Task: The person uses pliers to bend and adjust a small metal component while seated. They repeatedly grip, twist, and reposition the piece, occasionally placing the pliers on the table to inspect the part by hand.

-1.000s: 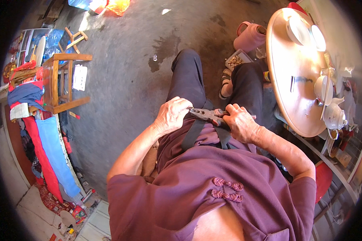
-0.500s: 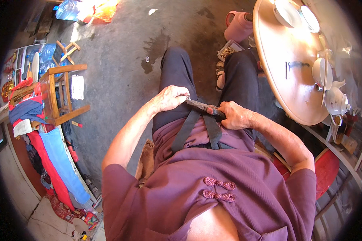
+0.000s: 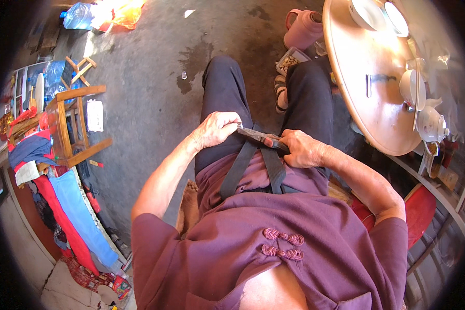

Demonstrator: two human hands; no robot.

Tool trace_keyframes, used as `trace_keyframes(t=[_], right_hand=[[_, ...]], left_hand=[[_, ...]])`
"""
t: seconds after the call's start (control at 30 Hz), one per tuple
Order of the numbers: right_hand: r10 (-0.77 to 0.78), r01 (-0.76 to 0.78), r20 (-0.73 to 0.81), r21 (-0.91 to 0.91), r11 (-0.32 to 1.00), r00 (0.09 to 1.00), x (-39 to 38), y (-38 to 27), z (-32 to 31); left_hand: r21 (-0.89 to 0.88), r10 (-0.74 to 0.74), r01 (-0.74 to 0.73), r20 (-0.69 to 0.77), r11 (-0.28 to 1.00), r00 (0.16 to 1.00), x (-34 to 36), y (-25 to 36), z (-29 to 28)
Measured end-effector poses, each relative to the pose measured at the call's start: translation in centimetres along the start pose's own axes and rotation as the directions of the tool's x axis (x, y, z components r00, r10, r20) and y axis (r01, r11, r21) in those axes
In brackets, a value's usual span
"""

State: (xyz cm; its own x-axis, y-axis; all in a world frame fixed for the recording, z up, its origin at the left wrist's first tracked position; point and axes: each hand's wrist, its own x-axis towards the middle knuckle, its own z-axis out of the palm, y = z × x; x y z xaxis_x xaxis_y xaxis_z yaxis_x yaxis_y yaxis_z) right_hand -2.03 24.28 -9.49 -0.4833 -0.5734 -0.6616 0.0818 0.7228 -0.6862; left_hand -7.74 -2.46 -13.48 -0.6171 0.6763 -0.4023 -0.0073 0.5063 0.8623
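The right hand (image 3: 306,149) is gripping likely hefty, stiff pliers (image 3: 254,136) by their best hold, the handles (image 3: 279,145), while the left hand (image 3: 217,128) is pinching an indistinct piece (image 3: 239,125).

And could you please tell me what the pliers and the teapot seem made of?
The pliers look like dull metal, judging by their dark grey, worn surface. The teapot looks like glazed ceramic, given its glossy white body, though enamelled metal is possible.

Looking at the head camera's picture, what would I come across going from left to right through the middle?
Dark blue cloth → wooden stool → left hand → pliers → right hand → round-edged table → white teapot.
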Motion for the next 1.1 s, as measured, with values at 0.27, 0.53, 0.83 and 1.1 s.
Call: trace_keyframes(t=[0.27, 0.53, 0.83, 1.1], right_hand=[[-0.041, 0.016, -0.098, -0.24, 0.971, 0.994, -1.2, -1.3, -0.6], [-0.018, 0.015, -0.162, -0.018, 1.0, 0.987, -2.4, 0.1, -0.4], [-0.203, 0.213, -0.089, 0.128, 0.969, 0.975, -3.5, 0.5, -1.4], [-0.29, 0.29, -0.074, -0.009, 0.957, 0.954, -3.7, -0.6, -1.9]], left_hand=[[-0.022, 0.021, -0.023, -0.084, 1.0, 0.996, -1.1, 0.9, 0.4], [-0.464, -0.131, 0.085, -0.069, 0.882, 0.989, -2.2, 1.4, 0.4], [-0.278, -0.05, 0.015, -0.118, 0.96, 0.992, -3.7, 3.4, 0.1], [0.043, 0.161, -0.155, -0.224, 0.987, 0.961, -4.1, 5.5, 0.1]])
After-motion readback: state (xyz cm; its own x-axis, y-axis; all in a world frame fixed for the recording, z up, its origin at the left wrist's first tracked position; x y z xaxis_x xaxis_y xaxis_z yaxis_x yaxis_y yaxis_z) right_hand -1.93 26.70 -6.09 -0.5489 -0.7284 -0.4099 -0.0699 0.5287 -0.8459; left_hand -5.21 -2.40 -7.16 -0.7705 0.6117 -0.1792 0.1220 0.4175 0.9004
